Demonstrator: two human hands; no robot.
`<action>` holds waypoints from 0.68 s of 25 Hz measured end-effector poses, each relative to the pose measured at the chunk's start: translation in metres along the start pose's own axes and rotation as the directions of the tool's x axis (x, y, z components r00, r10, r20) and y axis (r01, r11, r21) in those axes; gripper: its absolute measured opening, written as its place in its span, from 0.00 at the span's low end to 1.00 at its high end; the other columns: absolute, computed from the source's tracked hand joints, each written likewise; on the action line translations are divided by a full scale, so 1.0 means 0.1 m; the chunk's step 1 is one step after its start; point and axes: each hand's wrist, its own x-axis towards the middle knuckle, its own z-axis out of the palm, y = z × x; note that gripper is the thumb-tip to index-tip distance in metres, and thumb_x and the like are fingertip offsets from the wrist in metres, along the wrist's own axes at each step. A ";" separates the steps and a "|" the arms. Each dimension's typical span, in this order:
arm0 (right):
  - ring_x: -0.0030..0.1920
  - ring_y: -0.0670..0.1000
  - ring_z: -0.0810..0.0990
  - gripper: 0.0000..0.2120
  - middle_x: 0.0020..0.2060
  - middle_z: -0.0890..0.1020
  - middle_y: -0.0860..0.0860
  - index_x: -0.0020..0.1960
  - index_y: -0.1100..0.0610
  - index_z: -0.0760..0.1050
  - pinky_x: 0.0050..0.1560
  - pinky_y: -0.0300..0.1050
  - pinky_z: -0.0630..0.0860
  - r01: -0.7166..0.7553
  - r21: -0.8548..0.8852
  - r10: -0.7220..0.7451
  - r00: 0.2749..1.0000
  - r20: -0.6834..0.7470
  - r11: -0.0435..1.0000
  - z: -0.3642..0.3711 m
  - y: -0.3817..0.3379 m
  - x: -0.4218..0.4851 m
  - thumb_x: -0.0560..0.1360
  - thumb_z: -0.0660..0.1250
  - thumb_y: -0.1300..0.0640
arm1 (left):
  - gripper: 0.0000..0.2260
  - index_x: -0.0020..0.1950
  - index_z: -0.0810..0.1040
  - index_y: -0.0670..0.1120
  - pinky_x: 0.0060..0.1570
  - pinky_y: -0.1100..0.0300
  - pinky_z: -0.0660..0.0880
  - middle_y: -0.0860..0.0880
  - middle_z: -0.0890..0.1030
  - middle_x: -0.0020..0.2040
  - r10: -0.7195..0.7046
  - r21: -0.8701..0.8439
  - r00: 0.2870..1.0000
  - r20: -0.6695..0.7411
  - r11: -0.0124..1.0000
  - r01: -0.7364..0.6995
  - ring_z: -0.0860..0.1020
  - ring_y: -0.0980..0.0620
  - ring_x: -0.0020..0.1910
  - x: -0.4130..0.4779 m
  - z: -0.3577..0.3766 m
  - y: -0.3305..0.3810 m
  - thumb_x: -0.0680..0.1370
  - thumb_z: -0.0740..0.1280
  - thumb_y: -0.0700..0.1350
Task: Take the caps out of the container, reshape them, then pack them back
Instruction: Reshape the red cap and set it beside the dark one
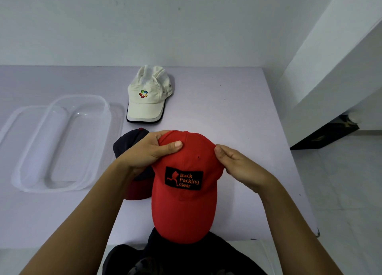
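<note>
At the left of the frame a clear plastic container [79,98] lies on the table [237,109], overlapping a second clear tray-like piece [14,127]; which one lies on top cannot be told. Just right of it, near the middle, a dark cap [127,141] with a red brim is largely hidden behind the left hand [151,152] and forearm. Above it in the frame, apart from the others, a white cap [148,96] with a coloured logo rests with its brim pointing down the picture. The left hand grips the left side of the red cap [186,208], thumb laid across the top of the crown and fingers curled behind it. The red cap fills the centre, patch up, brim reaching the lower edge over dark clothing [175,256]. The right hand [237,165] pinches the crown's right side. The table is pale lilac, set against a white wall [186,26]. At the far right are pale floor tiles [341,192] and a dark object [324,134] by the wall.
</note>
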 end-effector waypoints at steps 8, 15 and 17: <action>0.45 0.48 0.77 0.26 0.43 0.79 0.55 0.54 0.58 0.77 0.53 0.43 0.76 -0.015 0.284 0.027 0.999 -0.038 0.959 0.03 0.34 0.14 0.74 0.55 0.39 | 0.17 0.56 0.80 0.42 0.48 0.59 0.80 0.44 0.85 0.50 -0.065 -0.011 0.997 0.030 0.998 0.066 0.83 0.50 0.48 0.16 0.09 -0.17 0.70 0.69 0.47; 0.42 0.37 0.75 0.14 0.41 0.79 0.40 0.48 0.49 0.76 0.41 0.33 0.69 -0.164 0.148 0.195 0.954 -0.227 0.975 -0.14 0.67 0.51 0.80 0.54 0.46 | 0.12 0.57 0.80 0.45 0.50 0.56 0.79 0.45 0.85 0.49 -0.211 0.075 0.978 0.003 0.975 0.210 0.83 0.49 0.47 0.84 0.15 -0.67 0.76 0.68 0.48; 0.42 0.37 0.75 0.14 0.42 0.78 0.41 0.51 0.51 0.75 0.42 0.34 0.70 -0.178 0.132 0.205 0.949 -0.237 0.975 -0.25 0.74 0.71 0.81 0.53 0.47 | 0.12 0.56 0.80 0.46 0.50 0.57 0.80 0.46 0.85 0.49 -0.226 0.072 0.974 -0.025 0.971 0.227 0.83 0.50 0.46 1.04 0.12 -0.74 0.76 0.68 0.49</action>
